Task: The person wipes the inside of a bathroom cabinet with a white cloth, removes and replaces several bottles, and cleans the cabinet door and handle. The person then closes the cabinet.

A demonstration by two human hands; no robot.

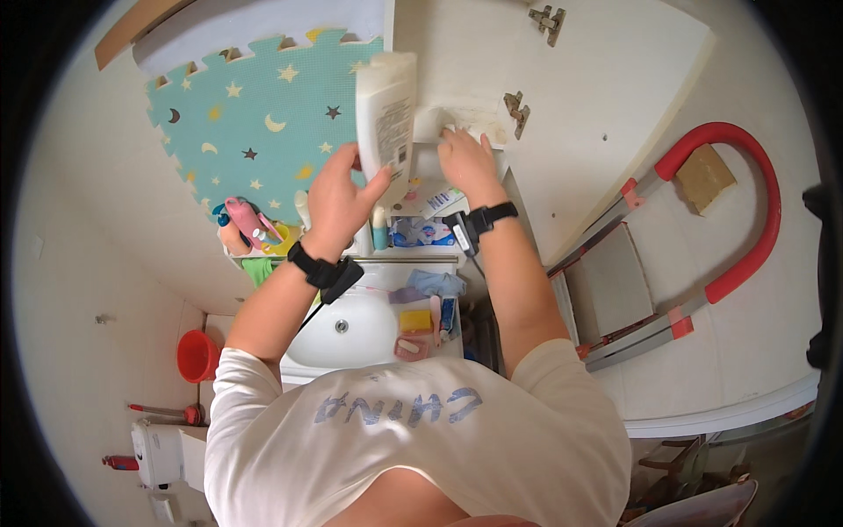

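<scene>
Currently, the left hand [338, 202] grasps a tall white plastic bottle with a printed label [385, 114], fingers and thumb closed around its lower part; bottle held roughly vertical before a turquoise foam mat patterned with stars and moons [250, 123]. Right hand [470, 162] reaches forward, left of a white cabinet door with metal hinges [606, 88]; cannot tell whether its fingers grip anything. Between the wrists: blue-and-white soft pack [421, 232]. Below: white washbasin [369, 344], yellow rectangular block [415, 321] at its right.

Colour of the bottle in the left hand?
The bottle is white, with dark print, seen best in the head view.
</scene>
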